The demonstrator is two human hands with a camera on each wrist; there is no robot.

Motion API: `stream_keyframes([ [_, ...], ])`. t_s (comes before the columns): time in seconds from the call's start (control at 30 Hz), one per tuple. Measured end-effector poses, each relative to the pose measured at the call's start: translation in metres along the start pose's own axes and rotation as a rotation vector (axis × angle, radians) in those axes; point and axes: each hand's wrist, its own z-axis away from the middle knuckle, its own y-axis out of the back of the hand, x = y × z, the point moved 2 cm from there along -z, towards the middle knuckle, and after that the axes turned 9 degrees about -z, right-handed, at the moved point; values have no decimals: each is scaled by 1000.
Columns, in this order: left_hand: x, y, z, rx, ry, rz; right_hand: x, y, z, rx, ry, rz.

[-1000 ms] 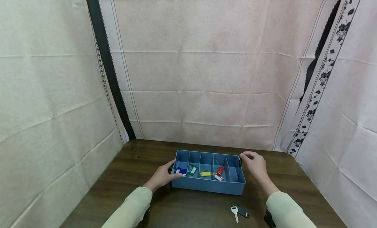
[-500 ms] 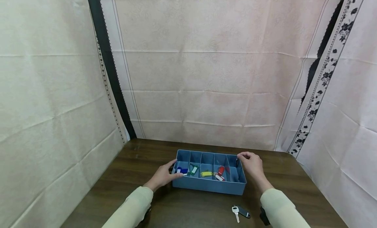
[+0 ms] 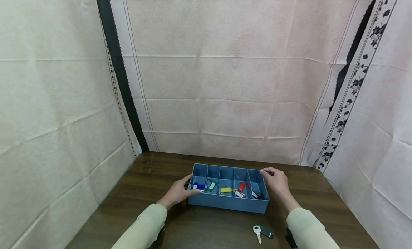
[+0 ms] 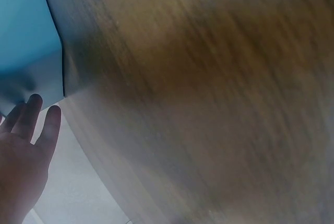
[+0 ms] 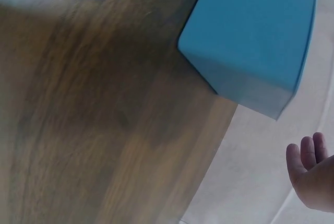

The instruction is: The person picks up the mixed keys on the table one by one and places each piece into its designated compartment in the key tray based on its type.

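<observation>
My left hand (image 3: 178,191) holds the left end of a blue divided box (image 3: 225,205), thumb over the front rim and fingers along the side. In the left wrist view, its fingers (image 4: 48,130) reach to the box wall. A black key tag (image 3: 255,195) with a white label lies in the rightmost compartment. At that end's back corner is my right hand (image 3: 276,180), fingers loosely curled and nothing visible between them. Other compartments hold blue key tags (image 3: 198,186), a green key tag (image 3: 211,186), a yellow key tag (image 3: 225,189) and red key tags (image 3: 241,186).
A silver key (image 3: 258,232) with a dark tag (image 3: 266,232) lies on the brown wooden table (image 3: 206,231), in front of the box's right end. Pale cloth (image 3: 209,116) hangs behind the table and along both sides.
The right hand moved left over the rightmost compartment and let go of the black key tag, which now lies inside. The left hand has stayed on the box.
</observation>
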Motion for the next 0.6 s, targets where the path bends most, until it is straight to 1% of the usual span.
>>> stream_keyframes([
  [0.3,1,0,2,-2,-5,5,8,8,8,-16,-13,-19],
  [0.43,0,0,1,-2,-18,-2,13,15,15,-38,-11,-13],
  [0.6,0,-1,0,-2,-10,-6,24,26,24,-65,11,7],
])
